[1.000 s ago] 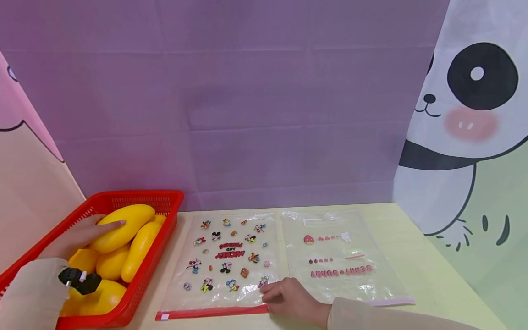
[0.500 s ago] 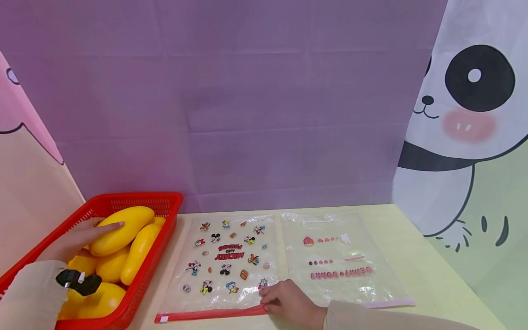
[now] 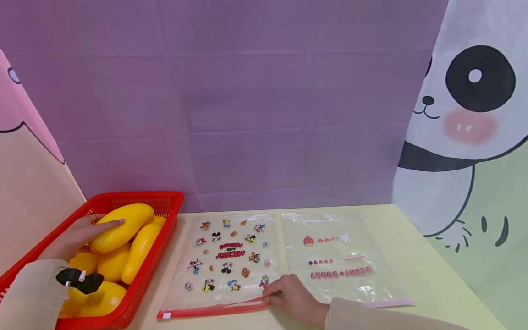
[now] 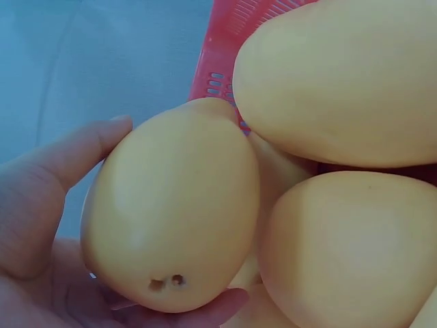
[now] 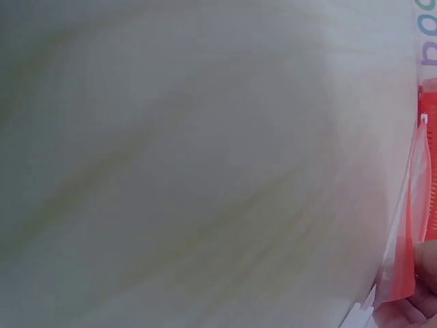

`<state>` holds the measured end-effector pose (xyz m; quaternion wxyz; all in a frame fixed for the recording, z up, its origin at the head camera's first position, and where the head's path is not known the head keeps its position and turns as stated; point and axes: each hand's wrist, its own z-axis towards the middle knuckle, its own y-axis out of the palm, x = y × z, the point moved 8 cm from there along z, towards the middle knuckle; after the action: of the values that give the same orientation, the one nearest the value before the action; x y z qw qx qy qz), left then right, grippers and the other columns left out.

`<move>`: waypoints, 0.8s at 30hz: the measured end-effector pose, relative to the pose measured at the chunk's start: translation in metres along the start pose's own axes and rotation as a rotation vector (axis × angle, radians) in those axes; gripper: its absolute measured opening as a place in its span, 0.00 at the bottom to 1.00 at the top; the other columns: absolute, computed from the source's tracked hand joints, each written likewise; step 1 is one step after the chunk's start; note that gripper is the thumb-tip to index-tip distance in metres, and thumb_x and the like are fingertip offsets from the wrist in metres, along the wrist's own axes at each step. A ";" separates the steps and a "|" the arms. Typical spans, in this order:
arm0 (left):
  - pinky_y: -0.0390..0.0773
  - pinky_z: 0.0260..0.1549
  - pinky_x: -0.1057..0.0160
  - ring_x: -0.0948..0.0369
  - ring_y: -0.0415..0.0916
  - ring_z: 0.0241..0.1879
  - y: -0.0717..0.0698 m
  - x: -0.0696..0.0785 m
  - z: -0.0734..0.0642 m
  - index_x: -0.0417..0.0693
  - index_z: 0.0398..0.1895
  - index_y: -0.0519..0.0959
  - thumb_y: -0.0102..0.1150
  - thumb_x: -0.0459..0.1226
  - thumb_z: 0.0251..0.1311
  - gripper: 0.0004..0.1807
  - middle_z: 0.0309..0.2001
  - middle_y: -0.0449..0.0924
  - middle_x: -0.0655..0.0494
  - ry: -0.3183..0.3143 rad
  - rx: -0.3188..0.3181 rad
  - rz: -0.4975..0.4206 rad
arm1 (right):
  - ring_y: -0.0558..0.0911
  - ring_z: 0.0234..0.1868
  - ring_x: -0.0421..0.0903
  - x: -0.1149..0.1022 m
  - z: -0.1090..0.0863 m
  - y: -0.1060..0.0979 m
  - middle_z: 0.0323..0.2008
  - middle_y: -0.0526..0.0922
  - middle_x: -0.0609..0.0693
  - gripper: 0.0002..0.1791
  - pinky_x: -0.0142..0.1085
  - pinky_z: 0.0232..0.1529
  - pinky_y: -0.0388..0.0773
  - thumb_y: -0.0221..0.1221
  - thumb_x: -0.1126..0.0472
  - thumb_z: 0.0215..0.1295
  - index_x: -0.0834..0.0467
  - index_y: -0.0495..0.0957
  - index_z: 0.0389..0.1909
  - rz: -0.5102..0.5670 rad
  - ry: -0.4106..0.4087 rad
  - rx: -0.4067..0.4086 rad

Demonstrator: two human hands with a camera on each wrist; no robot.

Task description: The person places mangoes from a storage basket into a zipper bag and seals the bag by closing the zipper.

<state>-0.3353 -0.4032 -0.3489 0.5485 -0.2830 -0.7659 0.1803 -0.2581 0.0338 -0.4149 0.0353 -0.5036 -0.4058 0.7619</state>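
Note:
On the left, my left hand [image 3: 76, 233] holds a yellow mango [image 3: 123, 228], lying on top of several others in a red basket [image 3: 180, 201]. In the left wrist view, fingers and thumb go round this mango [image 4: 174, 198], which has two small holes in its end. My right hand [image 3: 294, 298] pinches the red zip edge [image 3: 185, 313] of a clear zip bag [image 3: 228, 251] with cartoon prints. Two red strips part near those fingers, so the mouth gapes there. The white slider [image 3: 166, 316] sits at the left end.
A second clear zip bag [image 3: 340, 273], with pink prints and a lilac zip [image 3: 389, 303], lies flat to the right. A purple cloth [image 3: 247, 114] stands behind the pale table [image 3: 429, 275]. A panda picture [image 3: 470, 119] covers the right wall.
The red zip edge has come apart into two strips beside my right hand, lifting slightly. My left hand keeps its place on the mango.

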 end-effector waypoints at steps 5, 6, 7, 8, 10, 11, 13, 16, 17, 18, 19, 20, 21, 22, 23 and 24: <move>0.81 0.42 0.55 0.57 0.75 0.41 0.000 0.001 -0.001 0.35 0.63 0.55 0.41 0.62 0.64 0.41 0.45 0.76 0.55 0.001 -0.006 -0.008 | 0.78 0.30 0.27 0.002 0.002 -0.004 0.28 0.87 0.50 0.03 0.23 0.34 0.77 0.64 0.67 0.56 0.61 0.87 0.29 0.050 0.009 0.051; 0.81 0.42 0.56 0.58 0.75 0.41 -0.001 0.001 -0.001 0.35 0.64 0.55 0.41 0.62 0.64 0.42 0.45 0.75 0.54 0.000 0.002 -0.005 | 0.78 0.31 0.27 0.003 0.002 -0.004 0.28 0.87 0.50 0.03 0.23 0.35 0.77 0.65 0.67 0.56 0.61 0.87 0.29 0.047 0.014 0.060; 0.81 0.42 0.56 0.57 0.74 0.41 -0.001 0.001 -0.002 0.35 0.64 0.54 0.41 0.62 0.64 0.42 0.46 0.75 0.53 0.001 0.004 -0.004 | 0.79 0.31 0.28 0.004 0.003 -0.005 0.28 0.87 0.51 0.03 0.23 0.35 0.77 0.65 0.67 0.55 0.61 0.87 0.29 0.046 0.015 0.071; 0.81 0.43 0.55 0.57 0.74 0.42 -0.001 0.001 -0.002 0.36 0.64 0.53 0.41 0.63 0.63 0.43 0.47 0.74 0.53 -0.008 0.005 -0.013 | 0.80 0.31 0.29 0.005 0.003 -0.006 0.28 0.87 0.51 0.03 0.23 0.35 0.77 0.65 0.67 0.55 0.62 0.87 0.29 0.042 0.011 0.084; 0.81 0.43 0.55 0.57 0.75 0.42 -0.001 0.001 -0.002 0.36 0.65 0.52 0.41 0.63 0.63 0.43 0.48 0.74 0.52 -0.012 0.012 -0.024 | 0.82 0.32 0.31 0.006 0.004 -0.009 0.28 0.87 0.52 0.03 0.23 0.35 0.77 0.65 0.67 0.55 0.62 0.87 0.29 0.042 0.013 0.108; 0.81 0.43 0.54 0.56 0.75 0.42 -0.001 0.000 -0.002 0.37 0.66 0.51 0.41 0.63 0.63 0.43 0.48 0.73 0.51 -0.017 0.008 -0.038 | 0.82 0.32 0.32 0.007 0.005 -0.009 0.28 0.87 0.52 0.04 0.23 0.35 0.77 0.65 0.66 0.54 0.62 0.87 0.29 0.042 0.017 0.118; 0.81 0.44 0.54 0.56 0.75 0.42 -0.001 0.000 -0.002 0.39 0.66 0.51 0.42 0.63 0.63 0.43 0.48 0.73 0.52 -0.024 0.000 -0.065 | 0.83 0.32 0.33 0.007 0.006 -0.011 0.28 0.87 0.53 0.04 0.23 0.34 0.77 0.65 0.66 0.54 0.62 0.87 0.29 0.049 0.024 0.135; 0.81 0.44 0.54 0.55 0.76 0.43 -0.001 0.002 -0.002 0.41 0.65 0.52 0.42 0.63 0.63 0.41 0.46 0.73 0.55 -0.022 -0.008 -0.093 | 0.83 0.32 0.34 0.007 0.007 -0.013 0.29 0.87 0.53 0.04 0.23 0.34 0.77 0.65 0.66 0.54 0.62 0.87 0.30 0.067 0.047 0.145; 0.81 0.45 0.54 0.55 0.76 0.43 -0.001 0.002 -0.003 0.41 0.65 0.52 0.42 0.63 0.63 0.41 0.46 0.73 0.55 -0.022 -0.010 -0.097 | 0.83 0.32 0.34 0.008 0.008 -0.013 0.29 0.87 0.53 0.05 0.23 0.33 0.77 0.65 0.66 0.54 0.61 0.87 0.31 0.071 0.057 0.146; 0.80 0.45 0.54 0.55 0.76 0.43 -0.001 0.002 -0.003 0.42 0.65 0.53 0.42 0.62 0.63 0.40 0.46 0.74 0.56 -0.022 -0.007 -0.109 | 0.83 0.32 0.34 0.008 0.008 -0.014 0.29 0.87 0.53 0.05 0.23 0.33 0.77 0.66 0.66 0.54 0.61 0.87 0.31 0.075 0.061 0.148; 0.80 0.45 0.53 0.55 0.76 0.43 -0.001 0.003 -0.004 0.43 0.64 0.54 0.43 0.62 0.63 0.39 0.45 0.74 0.57 -0.022 -0.006 -0.120 | 0.83 0.32 0.34 0.008 0.008 -0.015 0.29 0.87 0.53 0.05 0.23 0.32 0.77 0.66 0.66 0.54 0.61 0.87 0.31 0.080 0.067 0.151; 0.80 0.45 0.53 0.55 0.76 0.43 -0.001 0.004 -0.004 0.44 0.64 0.54 0.43 0.62 0.63 0.39 0.45 0.74 0.57 -0.021 -0.001 -0.126 | 0.83 0.32 0.34 0.007 0.008 -0.016 0.29 0.87 0.53 0.05 0.23 0.32 0.77 0.66 0.66 0.54 0.61 0.87 0.31 0.079 0.069 0.153; 0.80 0.45 0.53 0.55 0.76 0.43 -0.002 0.005 -0.005 0.45 0.64 0.54 0.44 0.62 0.62 0.39 0.45 0.73 0.58 -0.020 0.010 -0.135 | 0.83 0.31 0.33 0.007 0.009 -0.017 0.29 0.87 0.53 0.05 0.23 0.31 0.77 0.65 0.66 0.54 0.61 0.87 0.31 0.082 0.073 0.155; 0.80 0.46 0.53 0.55 0.76 0.44 -0.002 0.006 -0.006 0.45 0.64 0.54 0.45 0.62 0.62 0.39 0.45 0.73 0.58 -0.017 0.015 -0.140 | 0.81 0.30 0.32 0.007 0.009 -0.018 0.29 0.87 0.53 0.04 0.23 0.30 0.76 0.65 0.66 0.54 0.61 0.87 0.31 0.084 0.078 0.155; 0.80 0.46 0.53 0.55 0.76 0.44 -0.002 0.007 -0.007 0.45 0.64 0.54 0.45 0.62 0.62 0.39 0.46 0.73 0.58 -0.014 0.022 -0.144 | 0.80 0.29 0.31 0.008 0.009 -0.019 0.29 0.87 0.53 0.04 0.23 0.28 0.76 0.65 0.66 0.54 0.61 0.87 0.31 0.088 0.082 0.156; 0.80 0.47 0.53 0.55 0.76 0.44 -0.002 0.008 -0.007 0.46 0.64 0.54 0.45 0.62 0.62 0.39 0.46 0.72 0.58 -0.010 0.029 -0.148 | 0.79 0.28 0.30 0.008 0.010 -0.020 0.28 0.87 0.54 0.04 0.23 0.27 0.75 0.65 0.66 0.55 0.62 0.87 0.31 0.096 0.089 0.156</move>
<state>-0.3306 -0.3998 -0.3393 0.5604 -0.2169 -0.7848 0.1517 -0.2768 0.0449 -0.4063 0.0555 -0.5515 -0.3187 0.7689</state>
